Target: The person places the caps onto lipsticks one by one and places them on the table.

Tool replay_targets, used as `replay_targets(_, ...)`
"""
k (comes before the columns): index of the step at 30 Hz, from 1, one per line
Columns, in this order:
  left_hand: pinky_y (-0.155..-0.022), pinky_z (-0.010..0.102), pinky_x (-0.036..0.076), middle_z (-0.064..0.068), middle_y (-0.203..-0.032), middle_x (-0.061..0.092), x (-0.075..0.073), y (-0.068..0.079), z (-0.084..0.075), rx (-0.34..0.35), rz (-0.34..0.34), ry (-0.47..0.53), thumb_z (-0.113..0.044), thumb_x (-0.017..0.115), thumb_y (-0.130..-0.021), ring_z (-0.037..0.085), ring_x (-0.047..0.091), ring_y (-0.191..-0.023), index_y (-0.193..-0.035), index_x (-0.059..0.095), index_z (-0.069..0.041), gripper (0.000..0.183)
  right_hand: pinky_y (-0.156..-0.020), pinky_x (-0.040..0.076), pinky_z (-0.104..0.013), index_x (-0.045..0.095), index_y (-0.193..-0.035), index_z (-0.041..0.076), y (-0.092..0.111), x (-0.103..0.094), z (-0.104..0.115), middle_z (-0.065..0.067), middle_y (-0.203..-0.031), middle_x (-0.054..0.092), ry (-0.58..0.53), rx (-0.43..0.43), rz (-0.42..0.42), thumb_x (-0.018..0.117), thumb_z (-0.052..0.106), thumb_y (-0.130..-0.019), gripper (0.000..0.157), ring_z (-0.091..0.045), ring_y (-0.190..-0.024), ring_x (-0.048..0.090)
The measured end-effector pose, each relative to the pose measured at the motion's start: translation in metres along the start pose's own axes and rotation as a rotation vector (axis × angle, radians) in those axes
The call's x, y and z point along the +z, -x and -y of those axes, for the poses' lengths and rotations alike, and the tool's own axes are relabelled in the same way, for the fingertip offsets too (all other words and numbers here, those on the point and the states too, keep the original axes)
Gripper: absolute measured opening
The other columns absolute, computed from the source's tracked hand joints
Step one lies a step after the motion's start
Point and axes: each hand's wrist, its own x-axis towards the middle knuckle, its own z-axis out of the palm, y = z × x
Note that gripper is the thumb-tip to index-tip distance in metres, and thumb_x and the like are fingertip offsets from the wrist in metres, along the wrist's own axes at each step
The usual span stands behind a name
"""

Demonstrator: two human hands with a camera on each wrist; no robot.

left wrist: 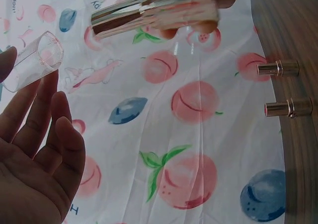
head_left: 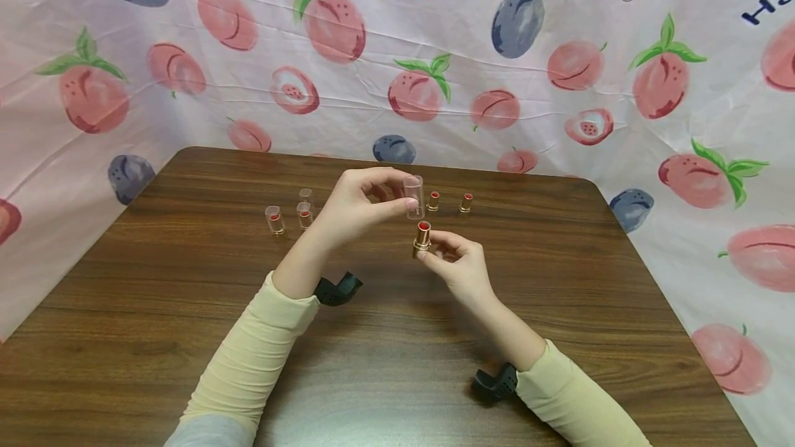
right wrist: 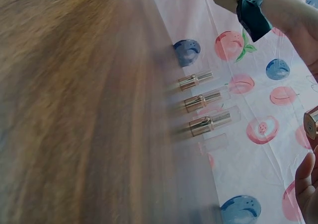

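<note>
Nearest, we log the right hand [head_left: 458, 266], fingers nearly together, pinching a red lipstick [head_left: 422, 238] upright above the worktop [head_left: 155, 281], around its middle. Left hand [head_left: 365, 197]: thumb and fingers grip a clear cap [head_left: 414, 192] just above, apart from it. Farther, we get two uncapped lipsticks [head_left: 466, 203] near the far edge, capped lipsticks [head_left: 276, 223] toward the far-left corner. Fruit-print cloth [head_left: 348, 123] behind.

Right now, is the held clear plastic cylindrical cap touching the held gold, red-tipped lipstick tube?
Apart. The left wrist view shows white fruit-patterned cloth between the clear cap and the gold lipstick tube.
</note>
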Motion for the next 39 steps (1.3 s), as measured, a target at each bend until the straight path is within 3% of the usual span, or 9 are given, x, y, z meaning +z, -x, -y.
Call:
replay_targets(6, -0.068, 0.032, 0.047, -0.001, -0.084, 0.067, 0.005, 0.000, 0.003, 0.005, 0.006, 0.003, -0.007, 0.075, -0.082, 0.017, 0.059, -0.077, -0.104, 0.073, -0.004, 0.023, -0.058, 0.039, -0.019, 0.068, -0.104, -0.009, -0.002, 0.003, 0.005, 0.006, -0.081, 0.067, -0.018, -0.006, 0.003, 0.072, -0.008, -0.079, 0.025, -0.008, -0.068, 0.049)
replay_targets(10, -0.066, 0.031, 0.047, 0.000, -0.082, 0.066, 0.007, 0.000, 0.004, -0.004, 0.016, 0.011, -0.007, 0.075, -0.082, 0.017, 0.058, -0.076, -0.105, 0.072, -0.004, 0.023, -0.058, 0.040, -0.019, 0.069, -0.104, -0.008, -0.003, 0.003, 0.001, 0.004, -0.081, 0.067, -0.032, -0.007, -0.001, 0.073, -0.007, -0.080, 0.025, -0.009, -0.068, 0.050)
replay_targets(21, -0.063, 0.029, 0.046, -0.001, -0.082, 0.066, 0.012, 0.001, 0.009, -0.019, 0.030, 0.017, -0.007, 0.076, -0.081, 0.017, 0.058, -0.075, -0.104, 0.073, -0.006, 0.023, -0.062, 0.045, -0.020, 0.068, -0.106, -0.009, -0.003, 0.004, 0.006, -0.014, -0.086, 0.069, -0.033, -0.010, -0.007, 0.072, -0.007, -0.080, 0.026, -0.008, -0.072, 0.057)
replay_targets(31, -0.061, 0.030, 0.046, 0.000, -0.082, 0.064, 0.017, 0.003, 0.011, -0.027, 0.079, 0.025, -0.008, 0.076, -0.082, 0.018, 0.057, -0.074, -0.105, 0.073, -0.005, 0.024, -0.061, 0.045, -0.019, 0.068, -0.104, -0.010, -0.004, 0.001, 0.009, 0.002, -0.075, 0.063, -0.050, -0.027, -0.045, 0.072, -0.010, -0.079, 0.025, -0.008, -0.069, 0.053)
replay_targets(39, -0.060, 0.030, 0.046, 0.002, -0.081, 0.063, 0.018, 0.005, 0.015, -0.040, 0.110, 0.026, -0.007, 0.077, -0.081, 0.019, 0.056, -0.072, -0.105, 0.073, -0.005, 0.024, -0.057, 0.041, -0.017, 0.067, -0.105, -0.010, -0.003, -0.001, 0.014, 0.004, -0.074, 0.059, -0.074, 0.011, -0.050, 0.071, -0.008, -0.080, 0.026, -0.012, -0.068, 0.048)
